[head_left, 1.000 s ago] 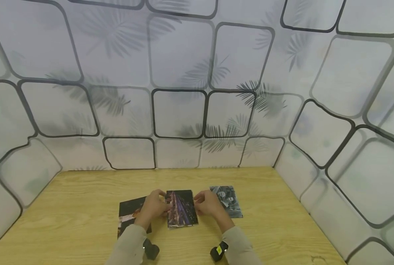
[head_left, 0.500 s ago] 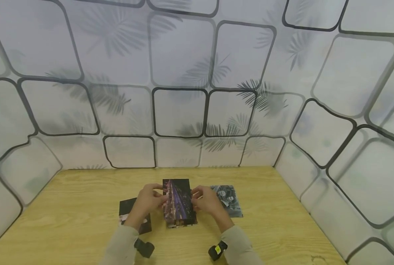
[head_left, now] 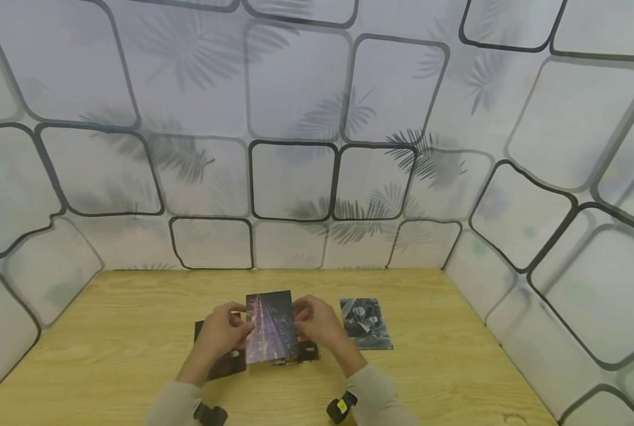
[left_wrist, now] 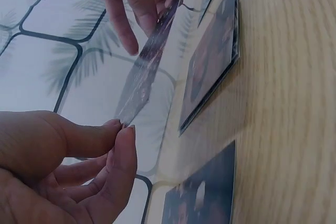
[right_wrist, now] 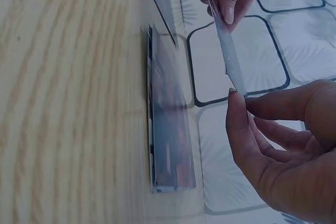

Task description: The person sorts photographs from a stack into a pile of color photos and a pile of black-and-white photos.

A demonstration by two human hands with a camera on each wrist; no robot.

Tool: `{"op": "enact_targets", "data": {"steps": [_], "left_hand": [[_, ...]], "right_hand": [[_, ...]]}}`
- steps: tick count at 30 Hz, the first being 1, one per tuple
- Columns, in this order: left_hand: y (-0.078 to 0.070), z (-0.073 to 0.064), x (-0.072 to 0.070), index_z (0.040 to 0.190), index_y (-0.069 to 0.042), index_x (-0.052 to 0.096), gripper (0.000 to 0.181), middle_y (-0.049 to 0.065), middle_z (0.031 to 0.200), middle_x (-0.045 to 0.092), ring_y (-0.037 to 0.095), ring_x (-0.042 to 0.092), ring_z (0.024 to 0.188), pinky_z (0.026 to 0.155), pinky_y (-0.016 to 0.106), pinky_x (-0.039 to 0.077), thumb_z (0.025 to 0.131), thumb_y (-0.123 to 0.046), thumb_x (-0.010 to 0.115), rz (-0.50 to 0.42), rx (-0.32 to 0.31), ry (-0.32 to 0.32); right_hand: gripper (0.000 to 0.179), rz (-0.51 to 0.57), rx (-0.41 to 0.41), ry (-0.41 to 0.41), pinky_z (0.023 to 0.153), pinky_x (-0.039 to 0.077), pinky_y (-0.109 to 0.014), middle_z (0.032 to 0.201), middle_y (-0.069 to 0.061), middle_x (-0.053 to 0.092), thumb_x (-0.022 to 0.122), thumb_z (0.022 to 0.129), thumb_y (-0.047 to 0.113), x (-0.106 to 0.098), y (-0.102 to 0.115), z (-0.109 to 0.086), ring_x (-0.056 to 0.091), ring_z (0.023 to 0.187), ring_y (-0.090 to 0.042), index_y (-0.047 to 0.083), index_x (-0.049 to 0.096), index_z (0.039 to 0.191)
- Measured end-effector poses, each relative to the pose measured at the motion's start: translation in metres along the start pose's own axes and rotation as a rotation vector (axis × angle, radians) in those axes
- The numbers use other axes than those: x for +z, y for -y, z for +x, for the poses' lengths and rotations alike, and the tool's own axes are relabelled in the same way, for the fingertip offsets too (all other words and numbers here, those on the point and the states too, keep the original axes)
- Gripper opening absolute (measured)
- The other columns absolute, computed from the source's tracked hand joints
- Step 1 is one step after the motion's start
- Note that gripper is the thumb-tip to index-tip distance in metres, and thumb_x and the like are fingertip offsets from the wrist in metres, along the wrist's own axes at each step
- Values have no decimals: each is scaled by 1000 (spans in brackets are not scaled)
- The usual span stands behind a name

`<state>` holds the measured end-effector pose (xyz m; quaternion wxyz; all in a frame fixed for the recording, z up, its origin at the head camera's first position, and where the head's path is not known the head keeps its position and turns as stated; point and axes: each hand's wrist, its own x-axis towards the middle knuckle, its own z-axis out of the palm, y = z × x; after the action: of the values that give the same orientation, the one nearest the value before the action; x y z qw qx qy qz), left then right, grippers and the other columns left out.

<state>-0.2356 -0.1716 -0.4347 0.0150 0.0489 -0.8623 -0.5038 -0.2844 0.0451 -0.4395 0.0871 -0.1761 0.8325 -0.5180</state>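
A photo print [head_left: 270,325] of a purple-lit city street at night is held up by both hands over the table. My left hand [head_left: 222,328] pinches its left edge between thumb and fingertips; in the left wrist view that thumb [left_wrist: 92,139] presses on one corner area. At the opposite edge my right hand [head_left: 319,322] pinches it the same way. Below lies a stack of photos [head_left: 308,351], mostly covered by the held print in the head view, but seen raised in layers in the right wrist view. A dark photo [head_left: 226,367] lies partly behind the left hand.
To the right a black-and-white photo [head_left: 366,324] lies on the wood-grain table [head_left: 439,367]. A patterned wall covering [head_left: 290,177] with leaves and rounded squares rises behind the table and at both sides. Each wrist wears a black camera [head_left: 340,408].
Both hands have lifted the city print off the stack and moved it left. The stack's lower right part now shows beside it. The black-and-white photo has stayed put.
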Motion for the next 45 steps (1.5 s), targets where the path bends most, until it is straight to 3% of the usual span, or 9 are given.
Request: {"op": "enact_targets", "data": {"steps": [11, 17, 28, 34, 45], "left_hand": [[14, -8, -21, 123, 8, 49, 44, 16, 86, 65, 16, 65, 61, 56, 30, 59, 83, 0, 67, -20, -27, -18], [22, -9, -40, 125, 10, 47, 51, 19, 89, 63, 16, 65, 65, 58, 30, 59, 80, 5, 68, 29, -31, 21], [35, -13, -79, 132, 14, 38, 63, 25, 99, 58, 19, 66, 66, 63, 34, 59, 79, 2, 70, 98, -83, 131], [39, -13, -84, 131, 16, 38, 64, 28, 102, 59, 17, 65, 71, 66, 34, 59, 78, 2, 72, 132, -109, 142], [55, -10, -77, 127, 16, 40, 56, 25, 97, 62, 19, 63, 72, 63, 33, 58, 78, 5, 66, 213, -140, 133]], "right_hand": [[32, -67, -50, 48, 52, 57, -28, 87, -9, 64, 63, 85, -2, 26, 3, 6, 63, 60, -13, 2, 61, 117], [32, -131, -60, 57, 51, 51, -20, 88, -3, 64, 66, 84, 3, 39, 11, 12, 60, 66, -6, 7, 64, 116], [32, -134, -1, 105, 50, 47, -22, 89, -1, 63, 67, 84, 4, 78, 21, 21, 57, 63, -7, 11, 64, 115], [29, -208, 10, 73, 54, 47, -22, 87, -2, 65, 70, 80, 2, 91, 21, 25, 57, 67, -7, 10, 67, 108], [34, -320, 7, 71, 54, 44, -17, 79, 3, 59, 67, 76, -3, 105, 23, 25, 50, 64, -4, 6, 67, 108]]}}
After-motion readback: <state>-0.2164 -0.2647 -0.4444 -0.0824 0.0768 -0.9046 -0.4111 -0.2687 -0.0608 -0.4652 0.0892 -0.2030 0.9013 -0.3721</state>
